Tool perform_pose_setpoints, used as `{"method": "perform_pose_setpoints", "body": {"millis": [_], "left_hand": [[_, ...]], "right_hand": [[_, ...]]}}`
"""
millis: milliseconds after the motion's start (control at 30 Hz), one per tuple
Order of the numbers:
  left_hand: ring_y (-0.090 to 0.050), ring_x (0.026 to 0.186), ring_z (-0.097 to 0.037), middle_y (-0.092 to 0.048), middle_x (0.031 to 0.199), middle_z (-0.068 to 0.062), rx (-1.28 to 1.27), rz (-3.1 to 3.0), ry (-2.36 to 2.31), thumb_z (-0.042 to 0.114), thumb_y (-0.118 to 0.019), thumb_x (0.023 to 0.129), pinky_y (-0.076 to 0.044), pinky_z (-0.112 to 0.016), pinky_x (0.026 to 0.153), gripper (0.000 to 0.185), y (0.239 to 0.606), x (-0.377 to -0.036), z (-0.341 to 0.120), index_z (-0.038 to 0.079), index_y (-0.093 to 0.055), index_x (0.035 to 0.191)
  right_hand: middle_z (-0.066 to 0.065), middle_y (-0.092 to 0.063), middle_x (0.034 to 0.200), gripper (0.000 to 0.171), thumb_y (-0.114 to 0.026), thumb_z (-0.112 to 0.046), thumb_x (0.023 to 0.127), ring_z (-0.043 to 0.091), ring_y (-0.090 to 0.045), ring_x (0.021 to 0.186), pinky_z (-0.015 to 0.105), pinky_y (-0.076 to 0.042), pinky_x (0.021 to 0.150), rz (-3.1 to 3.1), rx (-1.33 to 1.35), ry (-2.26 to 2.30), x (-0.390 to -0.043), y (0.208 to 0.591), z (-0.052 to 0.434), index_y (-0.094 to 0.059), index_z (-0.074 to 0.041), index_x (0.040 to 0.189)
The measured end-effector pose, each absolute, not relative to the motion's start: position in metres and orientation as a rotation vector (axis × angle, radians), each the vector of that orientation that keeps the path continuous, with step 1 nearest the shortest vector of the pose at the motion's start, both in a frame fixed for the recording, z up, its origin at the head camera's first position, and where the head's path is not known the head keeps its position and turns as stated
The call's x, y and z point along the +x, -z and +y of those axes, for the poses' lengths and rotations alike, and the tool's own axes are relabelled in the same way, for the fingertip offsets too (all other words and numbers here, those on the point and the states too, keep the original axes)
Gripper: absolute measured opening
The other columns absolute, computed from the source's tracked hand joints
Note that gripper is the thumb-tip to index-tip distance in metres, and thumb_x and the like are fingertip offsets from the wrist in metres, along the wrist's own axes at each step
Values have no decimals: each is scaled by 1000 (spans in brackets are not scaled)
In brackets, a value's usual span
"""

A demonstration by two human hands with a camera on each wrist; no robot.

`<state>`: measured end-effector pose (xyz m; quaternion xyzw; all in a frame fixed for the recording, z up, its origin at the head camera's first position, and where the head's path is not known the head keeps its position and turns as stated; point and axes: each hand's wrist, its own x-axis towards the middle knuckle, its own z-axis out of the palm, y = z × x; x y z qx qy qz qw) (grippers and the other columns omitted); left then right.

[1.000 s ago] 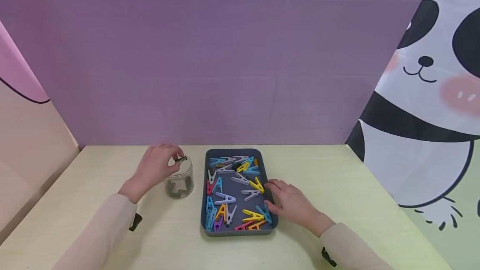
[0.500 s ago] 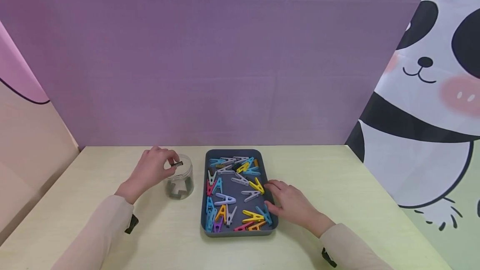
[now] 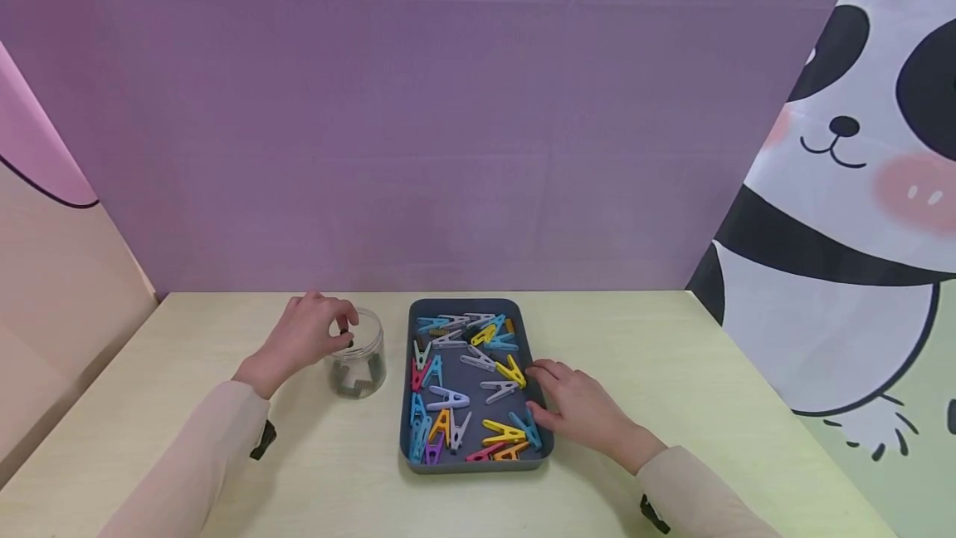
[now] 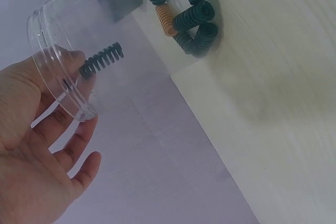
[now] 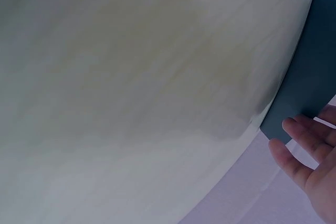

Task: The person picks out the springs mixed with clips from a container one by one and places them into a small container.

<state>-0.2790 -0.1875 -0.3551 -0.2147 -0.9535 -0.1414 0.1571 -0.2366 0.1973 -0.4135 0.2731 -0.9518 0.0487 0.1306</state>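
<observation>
My left hand (image 3: 329, 332) is at the mouth of a clear jar (image 3: 359, 364) and pinches one end of a dark green spring (image 4: 102, 60) between its fingertips (image 4: 68, 59). The spring pokes just inside the jar's rim (image 4: 55, 82). Several dark green springs (image 4: 194, 22) and an orange one (image 4: 164, 11) lie at the jar's bottom. My right hand (image 3: 548, 395) rests with loose fingers (image 5: 299, 145) against the right edge of a dark blue tray (image 3: 541, 405). The tray holds several coloured clothes pegs (image 3: 463, 380).
The jar and tray stand side by side on a pale yellow-green table (image 3: 709, 380). A purple backdrop (image 3: 448, 123) rises behind the table's far edge. A panda-print cloth (image 3: 844, 214) hangs at the right.
My left hand has lowered the spring from above the jar down into its mouth and turned it, so little of it shows from the head view. My right hand has not moved.
</observation>
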Motion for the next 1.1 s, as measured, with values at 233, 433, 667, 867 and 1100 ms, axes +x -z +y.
{"method": "perform_pose_setpoints", "body": {"millis": [233, 433, 667, 867, 1100], "left_hand": [[-50, 87, -24, -62, 72, 10, -603, -2750, 433, 14, -71, 74, -33, -49, 79, 14, 357, -281, -188, 15, -66, 87], [-51, 87, -24, -63, 72, 9, -602, -2753, 452, 14, -70, 75, -32, -50, 81, 13, 356, -281, -188, 13, -67, 87], [-53, 86, -24, -64, 73, 9, -611, -2751, 446, 13, -69, 76, -32, -51, 81, 11, 356, -281, -188, 13, -67, 87], [-52, 86, -24, -64, 74, 9, -607, -2739, 433, 14, -68, 76, -33, -50, 80, 10, 358, -282, -188, 15, -67, 86], [-51, 87, -26, -65, 78, 7, -619, -2717, 416, 15, -68, 77, -33, -49, 80, 12, 356, -280, -186, 14, -67, 89]], "right_hand": [[10, -58, 118, 48, -63, -37, 81, 24, -59, 102, 39, -50, 84, -2735, 811, -127, -237, 414, 198, -57, -6, 117], [11, -58, 118, 47, -63, -36, 82, 25, -60, 102, 39, -50, 84, -2721, 822, -119, -238, 413, 198, -57, -6, 118], [11, -57, 119, 48, -62, -37, 82, 24, -59, 102, 39, -50, 84, -2730, 821, -112, -238, 414, 198, -57, -6, 118], [11, -57, 118, 48, -62, -37, 82, 24, -59, 102, 39, -50, 83, -2726, 831, -115, -238, 415, 199, -57, -6, 118], [11, -57, 118, 48, -62, -37, 82, 24, -59, 101, 38, -50, 83, -2726, 826, -104, -238, 415, 198, -57, -6, 118]]}}
